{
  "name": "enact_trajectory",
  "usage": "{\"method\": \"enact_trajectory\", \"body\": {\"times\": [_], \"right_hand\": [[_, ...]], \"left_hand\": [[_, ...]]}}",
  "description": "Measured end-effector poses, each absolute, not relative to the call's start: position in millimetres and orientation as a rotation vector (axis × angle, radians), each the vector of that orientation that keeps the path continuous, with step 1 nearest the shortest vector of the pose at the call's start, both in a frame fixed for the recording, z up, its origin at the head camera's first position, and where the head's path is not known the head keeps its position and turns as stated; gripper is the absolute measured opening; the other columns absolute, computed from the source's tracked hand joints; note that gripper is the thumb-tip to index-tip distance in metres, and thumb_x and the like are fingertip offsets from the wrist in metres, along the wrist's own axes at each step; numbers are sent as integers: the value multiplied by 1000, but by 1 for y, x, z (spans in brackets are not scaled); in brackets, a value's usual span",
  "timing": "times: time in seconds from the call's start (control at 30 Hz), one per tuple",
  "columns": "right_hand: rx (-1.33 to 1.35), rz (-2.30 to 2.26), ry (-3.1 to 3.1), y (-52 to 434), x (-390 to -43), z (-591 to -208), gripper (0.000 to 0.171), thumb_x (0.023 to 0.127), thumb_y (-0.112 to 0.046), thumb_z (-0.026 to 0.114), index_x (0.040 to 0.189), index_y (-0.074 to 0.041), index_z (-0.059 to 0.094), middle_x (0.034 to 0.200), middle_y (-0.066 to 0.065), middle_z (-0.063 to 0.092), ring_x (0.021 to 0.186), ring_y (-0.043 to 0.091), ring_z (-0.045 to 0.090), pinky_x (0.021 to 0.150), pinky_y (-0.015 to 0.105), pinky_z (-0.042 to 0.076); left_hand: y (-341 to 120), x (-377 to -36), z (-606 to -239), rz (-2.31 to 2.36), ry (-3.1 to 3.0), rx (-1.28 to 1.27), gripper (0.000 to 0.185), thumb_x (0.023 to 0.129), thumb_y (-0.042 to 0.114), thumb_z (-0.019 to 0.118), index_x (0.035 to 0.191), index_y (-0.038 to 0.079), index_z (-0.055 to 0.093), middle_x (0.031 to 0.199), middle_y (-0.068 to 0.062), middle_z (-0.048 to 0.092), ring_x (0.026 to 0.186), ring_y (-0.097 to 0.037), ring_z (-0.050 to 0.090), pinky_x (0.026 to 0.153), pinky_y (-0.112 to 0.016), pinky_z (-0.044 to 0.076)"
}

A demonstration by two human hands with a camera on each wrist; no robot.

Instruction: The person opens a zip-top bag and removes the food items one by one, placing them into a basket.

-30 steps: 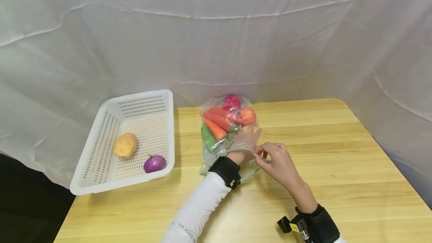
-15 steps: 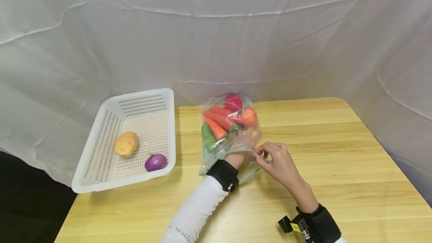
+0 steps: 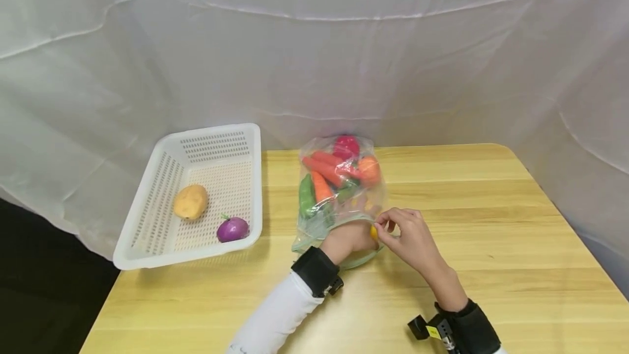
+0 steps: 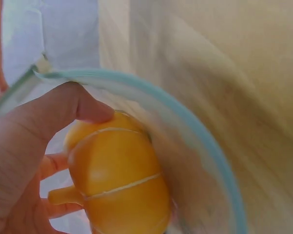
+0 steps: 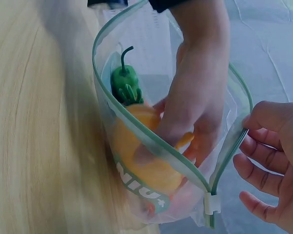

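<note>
A clear zip bag (image 3: 310,234) with a pale green rim lies on the table, its mouth towards me. My left hand (image 3: 351,238) is inside the mouth. There it grips a yellow-orange pumpkin (image 4: 124,180) with a short stem, thumb on one side and fingers round the other. My right hand (image 3: 410,238) pinches the bag's rim at the right, beside the white slider (image 5: 212,204). Deeper in the bag lie a carrot (image 3: 321,186), long red vegetables (image 3: 324,169), a green pepper (image 3: 307,195), an orange round vegetable (image 3: 368,171) and a pinkish-red one (image 3: 346,147).
On the left stands a white perforated basket (image 3: 257,190), holding a potato (image 3: 190,201) and a purple onion (image 3: 233,229). Behind the wooden table (image 3: 472,206) hangs a pale cloth (image 3: 314,70).
My left hand has drawn back from among the vegetables to the bag's mouth, with the pumpkin. The carrot and green pepper have turned more upright in view. My right hand keeps its pinch.
</note>
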State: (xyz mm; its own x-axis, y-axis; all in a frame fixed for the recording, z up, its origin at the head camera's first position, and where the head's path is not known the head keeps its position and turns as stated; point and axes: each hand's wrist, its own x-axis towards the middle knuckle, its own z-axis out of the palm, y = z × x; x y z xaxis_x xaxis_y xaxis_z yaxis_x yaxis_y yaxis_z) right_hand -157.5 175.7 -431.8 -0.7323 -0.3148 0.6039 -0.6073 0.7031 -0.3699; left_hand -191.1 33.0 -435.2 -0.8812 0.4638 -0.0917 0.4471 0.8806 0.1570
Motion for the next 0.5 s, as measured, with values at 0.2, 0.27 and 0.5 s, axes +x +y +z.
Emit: {"method": "enact_trajectory", "body": {"times": [0.2, 0.27, 0.5], "right_hand": [[703, 799, -2410, 177, -159, -431, 12, 72, -3, 72, 77, -11, 64, 68, -4, 63, 62, 9, 52, 75, 36, 42], [698, 811, -2413, 177, -159, -431, 12, 72, -3, 72, 77, -11, 64, 69, -4, 64, 62, 9, 52, 75, 35, 41], [710, 817, -2402, 176, -159, -431, 13, 72, -5, 72, 77, -12, 63, 68, -5, 62, 62, 8, 51, 75, 34, 41]], "left_hand": [[23, -180, -428, 388, 2757, 772, 35, 74, 27, 71, 105, 13, 62, 67, 8, 50, 59, -5, 45, 50, -19, 36], [19, -173, -425, 320, 2810, 816, 47, 73, 30, 73, 114, 14, 57, 71, 8, 50, 61, -6, 46, 50, -19, 37], [1, -144, -417, 99, 2962, 927, 68, 66, 43, 75, 125, 20, 51, 118, -8, 57, 84, -22, 62, 63, -30, 52]]}}
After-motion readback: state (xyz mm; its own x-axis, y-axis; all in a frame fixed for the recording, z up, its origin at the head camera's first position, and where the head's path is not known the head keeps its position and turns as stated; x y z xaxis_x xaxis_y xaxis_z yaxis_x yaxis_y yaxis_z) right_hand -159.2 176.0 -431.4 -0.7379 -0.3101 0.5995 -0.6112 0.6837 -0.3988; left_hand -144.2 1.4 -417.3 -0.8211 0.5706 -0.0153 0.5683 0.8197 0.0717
